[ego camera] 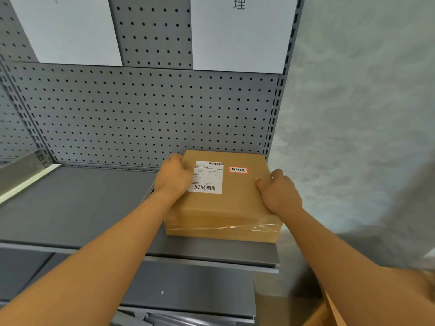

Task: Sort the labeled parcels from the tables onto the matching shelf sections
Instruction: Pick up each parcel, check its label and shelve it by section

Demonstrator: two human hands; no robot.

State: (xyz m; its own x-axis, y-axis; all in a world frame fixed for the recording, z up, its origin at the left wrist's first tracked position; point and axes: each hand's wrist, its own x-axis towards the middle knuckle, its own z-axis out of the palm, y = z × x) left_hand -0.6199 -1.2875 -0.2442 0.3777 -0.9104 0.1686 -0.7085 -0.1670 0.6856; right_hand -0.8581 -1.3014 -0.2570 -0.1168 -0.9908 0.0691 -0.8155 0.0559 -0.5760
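- Even, soft indoor light; no hard glare except a sheen on the clear tape (226, 228) at the parcel (223, 203) front.
- Wide-angle bending curves the pegboard (141, 114) behind the parcel.
- Forearms nearest the camera blur.

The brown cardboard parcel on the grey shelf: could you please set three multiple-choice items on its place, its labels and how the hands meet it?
1. Where does the brown cardboard parcel sit?
A. at the right end of the grey metal shelf
B. at its left end
C. on the floor

2. How many labels show on its top?
A. one
B. two
C. four

3. What are the hands doing?
A. hanging idle
B. both on one edge
C. one at each side of the parcel

Answers: 1 A, it lies beside the shelf's right upright. 2 B, a white barcode shipping label and a small red-bordered sticker. 3 C, the left hand is at its left edge, the right hand at its right.
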